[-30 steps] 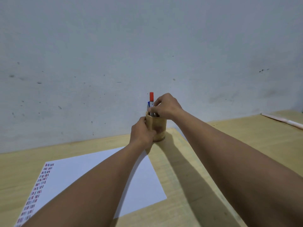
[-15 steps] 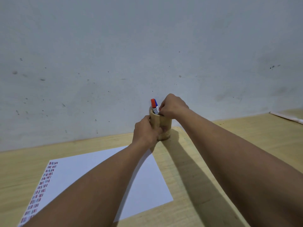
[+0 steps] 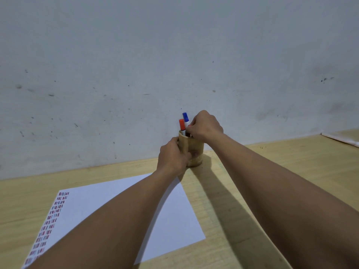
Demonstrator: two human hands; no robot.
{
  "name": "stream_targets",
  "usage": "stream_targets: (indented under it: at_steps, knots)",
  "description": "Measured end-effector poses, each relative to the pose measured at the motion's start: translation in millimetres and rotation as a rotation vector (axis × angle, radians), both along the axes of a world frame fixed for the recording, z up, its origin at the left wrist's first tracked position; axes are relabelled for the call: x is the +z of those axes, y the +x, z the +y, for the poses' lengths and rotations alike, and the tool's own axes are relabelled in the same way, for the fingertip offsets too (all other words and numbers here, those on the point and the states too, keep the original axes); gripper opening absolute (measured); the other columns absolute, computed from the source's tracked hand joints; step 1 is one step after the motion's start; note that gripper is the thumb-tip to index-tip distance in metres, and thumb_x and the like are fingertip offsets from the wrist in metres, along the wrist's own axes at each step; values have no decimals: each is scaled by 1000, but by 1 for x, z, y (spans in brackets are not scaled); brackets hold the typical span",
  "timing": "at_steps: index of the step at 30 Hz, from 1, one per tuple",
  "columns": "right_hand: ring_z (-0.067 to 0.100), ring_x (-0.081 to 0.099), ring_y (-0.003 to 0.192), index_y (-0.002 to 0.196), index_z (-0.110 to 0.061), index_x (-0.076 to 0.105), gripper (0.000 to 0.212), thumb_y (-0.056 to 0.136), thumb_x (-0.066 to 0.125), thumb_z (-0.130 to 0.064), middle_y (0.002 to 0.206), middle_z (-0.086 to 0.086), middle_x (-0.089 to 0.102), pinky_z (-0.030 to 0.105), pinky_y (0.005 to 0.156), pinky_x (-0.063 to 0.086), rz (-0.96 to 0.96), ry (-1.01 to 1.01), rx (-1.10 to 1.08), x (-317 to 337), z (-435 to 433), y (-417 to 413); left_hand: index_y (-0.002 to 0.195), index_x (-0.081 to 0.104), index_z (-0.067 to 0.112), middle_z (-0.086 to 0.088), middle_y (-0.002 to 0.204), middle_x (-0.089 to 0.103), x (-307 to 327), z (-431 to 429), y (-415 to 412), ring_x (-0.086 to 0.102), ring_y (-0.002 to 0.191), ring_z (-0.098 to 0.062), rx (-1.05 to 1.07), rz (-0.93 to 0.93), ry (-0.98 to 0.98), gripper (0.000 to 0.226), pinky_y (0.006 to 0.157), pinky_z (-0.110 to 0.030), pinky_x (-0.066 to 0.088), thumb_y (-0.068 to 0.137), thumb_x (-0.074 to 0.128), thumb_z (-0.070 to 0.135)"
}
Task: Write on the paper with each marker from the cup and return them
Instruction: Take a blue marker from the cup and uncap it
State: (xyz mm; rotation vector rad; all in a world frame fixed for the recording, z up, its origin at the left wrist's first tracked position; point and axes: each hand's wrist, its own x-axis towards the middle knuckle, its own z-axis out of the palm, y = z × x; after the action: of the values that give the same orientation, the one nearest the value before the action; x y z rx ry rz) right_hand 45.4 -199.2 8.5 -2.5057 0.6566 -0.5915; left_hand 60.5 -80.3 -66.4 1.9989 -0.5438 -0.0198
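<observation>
While both hands are at the cup (image 3: 191, 150), the paper (image 3: 124, 208) nearer the person, under the left forearm, already carries a long column of small red and blue marks (image 3: 50, 220) down its left edge, so I judge that a good deal of writing has been done. Most of the sheet is bare.

The left hand (image 3: 172, 159) is wrapped round the near-left side of the cup, fingers curled against its wall, steadying it on the bench (image 3: 291, 164). The right hand (image 3: 206, 127) sits over the cup's mouth with its fingertips bunched close together at the rim. They seem to pinch a marker there, but the fingers hide which one and how firmly, so I cannot tell for sure what they hold.

Just left of those fingertips two markers stand in the cup: the red-capped marker (image 3: 181, 124) and, behind it, the blue-capped marker (image 3: 185, 117), which stands higher. A trace of red shows at the fingertips themselves, too small to identify.

Whether this is a marker going back or a fresh one coming out cannot be read from the view. Either way the round is not closed until the right hand leaves the cup empty.
</observation>
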Motion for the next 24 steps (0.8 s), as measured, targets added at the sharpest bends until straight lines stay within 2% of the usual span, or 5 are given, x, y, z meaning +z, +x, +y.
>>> stream_targets:
  at_steps: [4,7,13,19,24]
  knots:
    - [21,67,78,97,-13,69,16,92,70,-28,87,2,68,38,75,59,-208,40,-7,12,10,-12,131,55,17,-4,119,67,2,3,-5,64,102,-22,7,-8,35,64,88,-38,57,75,82,29]
    - [19,65,78,96,-16,63,15,90,69,-28,88,-2,64,37,73,57,-309,7,31,33,23,-27,148,40,13,-12,134,59,11,14,-10,60,117,-29,42,-6,75,77,94,-39,52,80,75,18]
    - [19,68,77,96,-18,63,13,88,66,-27,82,-4,68,41,74,58,-342,8,133,66,60,-62,150,38,16,-11,140,56,54,60,-29,57,125,-27,114,-2,-41,78,104,-42,47,85,77,31]
    - [18,69,72,98,-22,71,10,90,65,-22,85,-8,71,46,72,61,-230,-28,248,69,104,-93,146,42,29,1,118,66,104,128,-59,63,90,-12,176,-92,-294,58,67,-13,49,93,54,10]
    - [18,67,84,102,-23,76,14,92,67,-24,94,-6,74,38,75,56,-152,-90,326,65,140,-117,108,72,29,1,94,76,119,176,-77,74,85,-17,83,-69,-317,20,89,-46,58,91,62,27]
